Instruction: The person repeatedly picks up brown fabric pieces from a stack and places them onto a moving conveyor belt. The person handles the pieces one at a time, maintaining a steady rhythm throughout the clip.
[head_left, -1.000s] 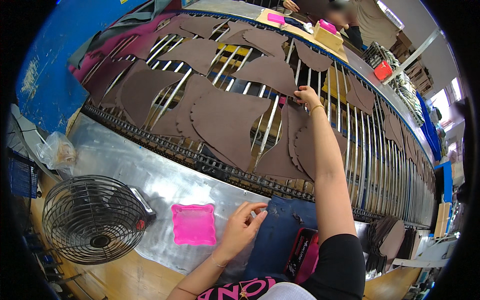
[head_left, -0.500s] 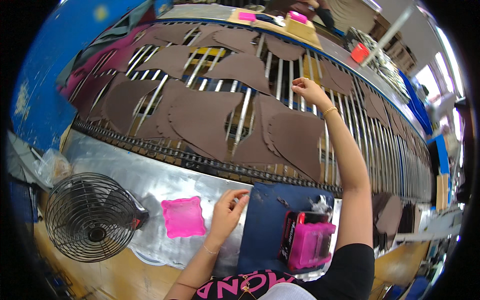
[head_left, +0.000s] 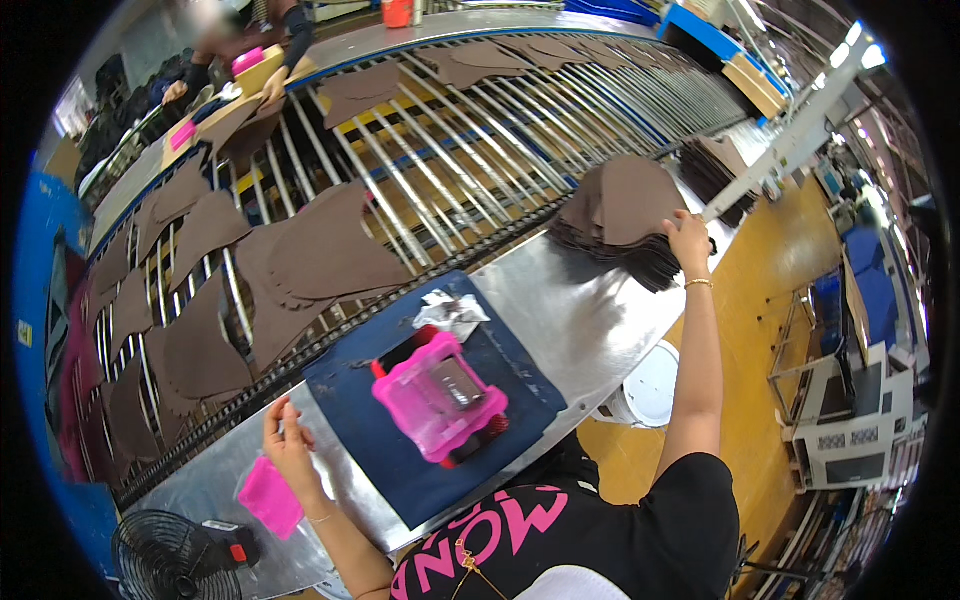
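Note:
My right hand [head_left: 688, 243] reaches out to a stack of flat, dark brown cut pieces [head_left: 632, 200] on the metal table. Its fingers are bent together at the stack's right edge, on the topmost piece; how many pieces they pinch is hidden. Over the table at the left is my left hand [head_left: 289, 445], holding nothing, its fingers loosely curled and apart. A bright pink square tray [head_left: 270, 498] lies just below it. Between my hands, a pink scalloped-edge tray [head_left: 440, 398] sits on a dark blue mat [head_left: 400, 490], with a red and black box partly under it.
A slatted roller conveyor [head_left: 430, 215] carries more brown pieces [head_left: 330, 250] beyond the table. At the far side are a co-worker's hands [head_left: 272, 90]. A black wire fan [head_left: 175, 560] stands at lower left. Crumpled white material [head_left: 452, 313] lies on the mat. A white bucket [head_left: 650, 385] is below the table.
The view has swung to the right. My right hand has moved from above the conveyor to the brown stack. My left hand stays near the pink tray, holding nothing.

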